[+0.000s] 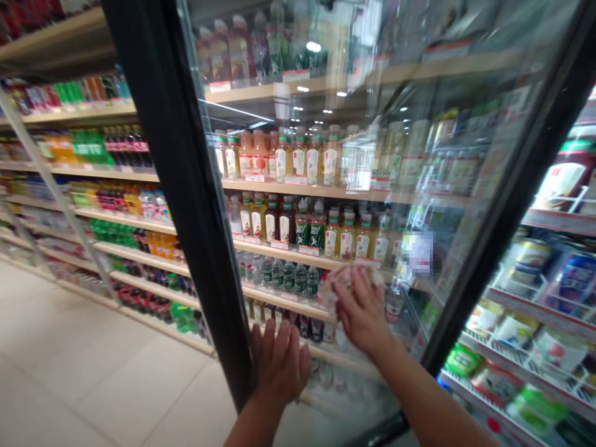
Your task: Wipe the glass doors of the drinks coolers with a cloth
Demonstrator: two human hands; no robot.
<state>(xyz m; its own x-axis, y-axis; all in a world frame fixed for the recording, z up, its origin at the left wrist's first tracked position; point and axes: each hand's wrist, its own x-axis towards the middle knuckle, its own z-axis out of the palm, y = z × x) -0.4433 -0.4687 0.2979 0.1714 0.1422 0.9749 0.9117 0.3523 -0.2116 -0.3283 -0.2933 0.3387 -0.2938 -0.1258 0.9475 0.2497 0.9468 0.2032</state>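
Cloth [336,280] is pinned to the door [372,124] glass under your right hand [363,313], fingers flattened; at its 8 o'clock, your left hand [279,363], palm spread, braces the door steady.

- The glass door [395,186] fills the middle of your view. Your left hand [279,363] and right hand [363,313] press flat on it, and the pane bars you from the bottles [302,161] behind.
- The pane above both hands is bare, so you can slide upward.
- The black frame bar [186,186] runs just left of your left hand and stops travel that way.
- The far frame bar [512,205] closes the pane on the right.
- Past it, the wire shelves [535,304] seem uncovered and packed, though blur makes this unsure.
- At lower left, the tiled floor [93,360] gives free room.
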